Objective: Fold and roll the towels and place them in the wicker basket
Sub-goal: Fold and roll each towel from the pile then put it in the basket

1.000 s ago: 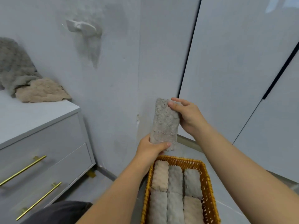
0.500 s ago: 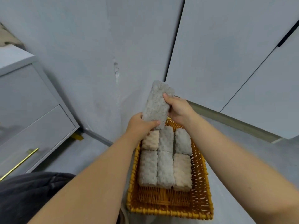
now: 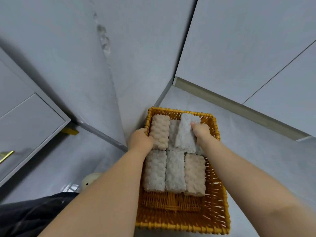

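Note:
An orange wicker basket [image 3: 184,219] stands on the floor in a corner. Several rolled towels lie in it. The front row has two grey rolls [image 3: 154,170] and a beige one [image 3: 195,175]. The back row shows a beige roll [image 3: 159,132] and a grey one, partly hidden. My right hand [image 3: 202,133] grips a grey rolled towel [image 3: 185,134], which lies tilted over the back right spot. My left hand [image 3: 141,140] is curled over the basket's left rim beside the back beige roll, its fingertips hidden.
A grey drawer cabinet [image 3: 25,127] with a gold handle [image 3: 6,155] stands at the left on a yellow foot [image 3: 70,131]. Walls enclose the corner right behind the basket. A pale round object [image 3: 90,180] and dark clothing [image 3: 34,214] lie near my left arm.
The grey roll has come down from in front of the wall into the basket's back right. My left hand let go of it and moved to the basket's left rim.

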`<action>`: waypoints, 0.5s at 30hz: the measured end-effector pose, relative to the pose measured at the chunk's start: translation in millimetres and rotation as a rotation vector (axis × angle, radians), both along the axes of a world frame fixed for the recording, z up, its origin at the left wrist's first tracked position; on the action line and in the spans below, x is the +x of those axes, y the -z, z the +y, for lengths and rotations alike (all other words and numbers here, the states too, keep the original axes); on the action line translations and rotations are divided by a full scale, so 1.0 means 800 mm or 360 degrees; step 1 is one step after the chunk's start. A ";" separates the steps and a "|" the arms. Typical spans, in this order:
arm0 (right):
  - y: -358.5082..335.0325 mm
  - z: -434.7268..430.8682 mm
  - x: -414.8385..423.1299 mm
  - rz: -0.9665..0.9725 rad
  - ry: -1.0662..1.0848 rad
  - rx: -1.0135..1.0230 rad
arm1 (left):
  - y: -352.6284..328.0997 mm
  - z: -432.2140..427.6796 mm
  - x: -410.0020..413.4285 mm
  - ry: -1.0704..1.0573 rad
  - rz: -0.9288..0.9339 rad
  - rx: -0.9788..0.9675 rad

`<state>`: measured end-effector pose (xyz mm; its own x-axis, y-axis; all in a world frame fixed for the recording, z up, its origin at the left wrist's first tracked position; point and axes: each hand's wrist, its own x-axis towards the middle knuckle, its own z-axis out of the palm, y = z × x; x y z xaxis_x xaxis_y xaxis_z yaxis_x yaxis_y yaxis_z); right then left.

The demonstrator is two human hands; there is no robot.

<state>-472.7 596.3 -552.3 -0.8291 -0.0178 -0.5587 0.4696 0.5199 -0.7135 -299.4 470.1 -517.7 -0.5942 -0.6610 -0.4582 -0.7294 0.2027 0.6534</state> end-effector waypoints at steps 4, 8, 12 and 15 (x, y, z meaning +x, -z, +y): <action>0.022 -0.018 -0.001 0.0040 -0.0140 0.0148 | 0.007 -0.006 -0.013 -0.0014 -0.0335 0.0094; 0.051 -0.041 0.009 0.0080 -0.0124 0.0117 | 0.022 -0.013 -0.019 -0.0013 -0.0487 0.0127; 0.074 -0.055 0.021 0.0382 -0.0031 0.0256 | 0.039 -0.013 -0.014 0.0013 -0.0537 0.0125; 0.081 -0.053 0.028 0.0984 -0.0286 0.0573 | 0.042 -0.012 -0.013 0.0049 -0.0601 0.0099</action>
<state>-450.3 554.1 -617.4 -0.9961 -0.0869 0.0127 -0.0775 0.8031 -0.5908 -310.1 460.1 -551.2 -0.3952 -0.6096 -0.6872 -0.9152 0.1969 0.3517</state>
